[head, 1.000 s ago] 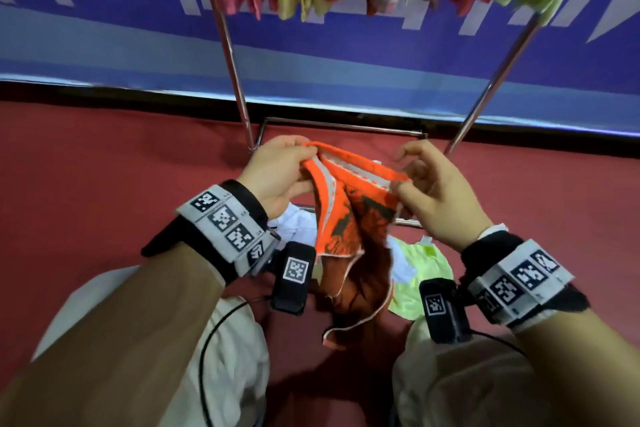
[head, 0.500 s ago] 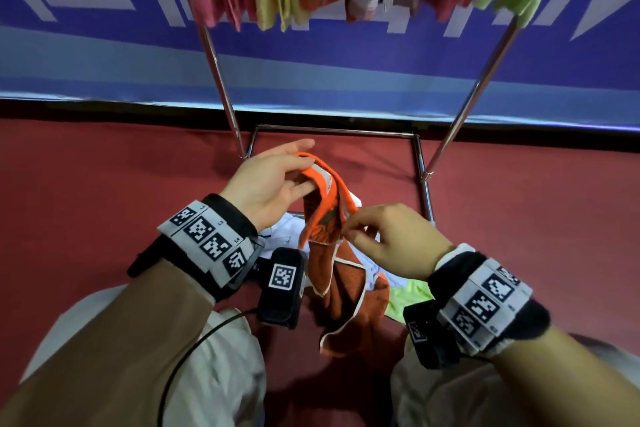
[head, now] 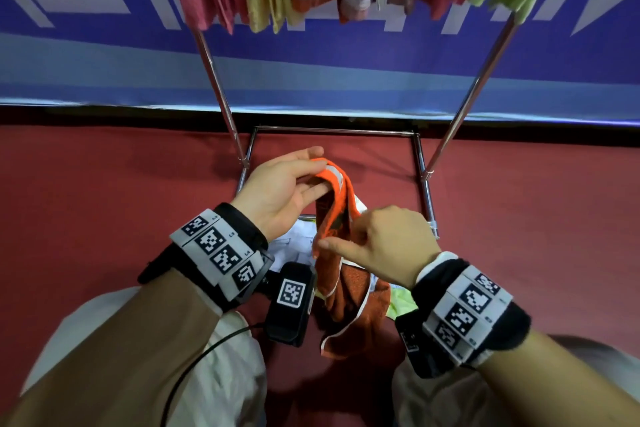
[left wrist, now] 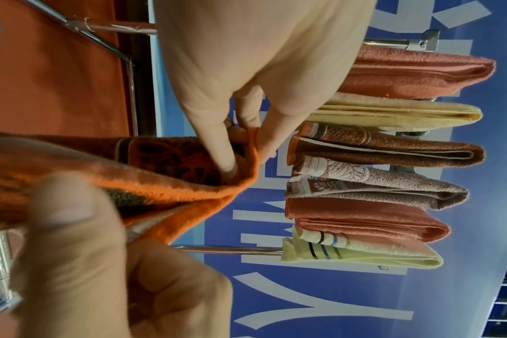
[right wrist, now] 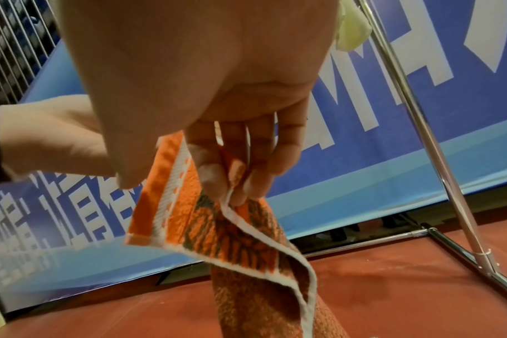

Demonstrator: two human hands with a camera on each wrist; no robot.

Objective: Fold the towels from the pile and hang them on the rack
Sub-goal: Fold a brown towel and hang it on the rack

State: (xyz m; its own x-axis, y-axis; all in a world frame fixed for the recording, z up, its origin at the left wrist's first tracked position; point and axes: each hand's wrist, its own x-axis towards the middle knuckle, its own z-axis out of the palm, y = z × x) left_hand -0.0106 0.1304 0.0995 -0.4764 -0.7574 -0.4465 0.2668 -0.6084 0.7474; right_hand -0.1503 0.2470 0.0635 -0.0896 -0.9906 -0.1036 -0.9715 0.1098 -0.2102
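Note:
An orange patterned towel (head: 341, 218) with white edging hangs between both hands above the red floor. My left hand (head: 284, 191) pinches its top fold between thumb and fingers (left wrist: 229, 146). Lower down, my right hand (head: 381, 243) grips the towel's edge; in the right wrist view its fingers (right wrist: 235, 173) curl around the white hem of the towel (right wrist: 240, 233). The towel's lower part droops toward the pile (head: 398, 302) of white and lime-green cloths on the floor. The metal rack (head: 221, 90) stands just beyond, with several folded towels (left wrist: 391, 155) hung on its top bar.
The rack's base frame (head: 424, 191) lies on the red floor (head: 104, 201) right behind the hands. A blue and white banner wall (head: 311, 66) closes off the back. My knees in light trousers (head: 221, 374) flank the pile.
My right hand has slid down from the towel's top edge to a lower point near the left hand's side. The towel went from spread wide to folded narrow.

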